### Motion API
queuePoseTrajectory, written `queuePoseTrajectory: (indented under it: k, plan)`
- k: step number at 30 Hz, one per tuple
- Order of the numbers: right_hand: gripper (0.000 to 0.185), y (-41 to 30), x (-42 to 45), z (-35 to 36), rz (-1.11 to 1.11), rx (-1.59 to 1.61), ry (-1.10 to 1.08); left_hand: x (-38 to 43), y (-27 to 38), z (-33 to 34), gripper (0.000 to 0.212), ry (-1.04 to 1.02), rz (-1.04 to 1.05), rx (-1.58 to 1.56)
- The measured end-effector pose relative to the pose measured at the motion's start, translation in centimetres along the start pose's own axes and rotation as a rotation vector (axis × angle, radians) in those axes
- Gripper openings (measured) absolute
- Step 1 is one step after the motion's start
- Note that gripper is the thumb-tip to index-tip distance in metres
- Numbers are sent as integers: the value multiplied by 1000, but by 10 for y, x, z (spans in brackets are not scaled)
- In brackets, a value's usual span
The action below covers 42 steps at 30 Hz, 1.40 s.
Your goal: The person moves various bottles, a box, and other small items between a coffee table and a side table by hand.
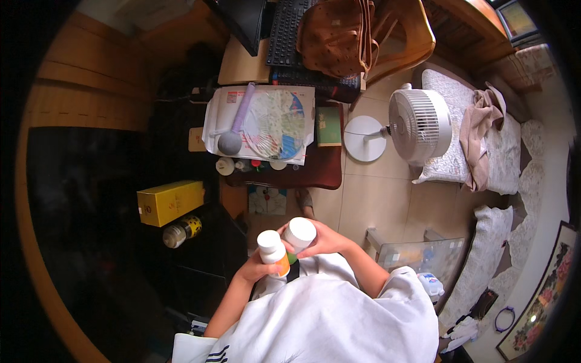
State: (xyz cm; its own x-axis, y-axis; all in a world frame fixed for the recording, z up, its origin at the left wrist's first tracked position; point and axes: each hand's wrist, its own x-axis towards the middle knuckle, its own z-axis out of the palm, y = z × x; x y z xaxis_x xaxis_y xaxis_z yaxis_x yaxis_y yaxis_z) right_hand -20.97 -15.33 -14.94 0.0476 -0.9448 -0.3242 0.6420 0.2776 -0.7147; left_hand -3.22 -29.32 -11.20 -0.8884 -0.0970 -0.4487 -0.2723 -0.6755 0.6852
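My left hand (253, 271) grips a white plastic bottle (272, 249) with an orange label and a white cap. Close against it, my right hand (326, 239) holds a second bottle (299, 233) with a wide white cap and some green lower down. Both bottles are in front of my white shirt, tilted with their caps up towards the camera. Fingertips of my left hand may also touch the second bottle; the overlap hides this. A dark red wooden table (324, 168) stands beyond my hands.
On the table lie a round fan (272, 122), a purple-handled massage hammer (240, 120), a green book (328, 126) and several small bottles (224, 166). A white electric fan (420, 125) stands to its right. A yellow box (170, 203) and a jar (174, 236) rest on the black surface at left.
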Motion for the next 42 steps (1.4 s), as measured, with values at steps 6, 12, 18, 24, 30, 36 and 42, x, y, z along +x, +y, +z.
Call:
queuePoseTrajectory:
  k: [6,12,18,24,30,36,42]
  plan:
    - [67,89,39,-76,-210,-696,645,-3,-18,-18,44,490,48,103]
    - [61,142,119,-163,-306,-922,961,-20,-31,-22,37,471,14,64]
    - [60,141,149,-182,-278,-855,1033,-25,-48,-11,32,592,37,-140]
    - [78,142,148,-187,-278,-885,1118,-27,-53,-17,42,557,-7,-32]
    - [54,175,74,-96,-142,-89,591,-8,-53,-19,57,612,68,655]
    - [60,79,11,6,-128,-105,304,20,-55,4,89,341,8,1038]
    - [50,137,32,-91,-348,-699,1022,22,-70,-4,99,452,-93,1301]
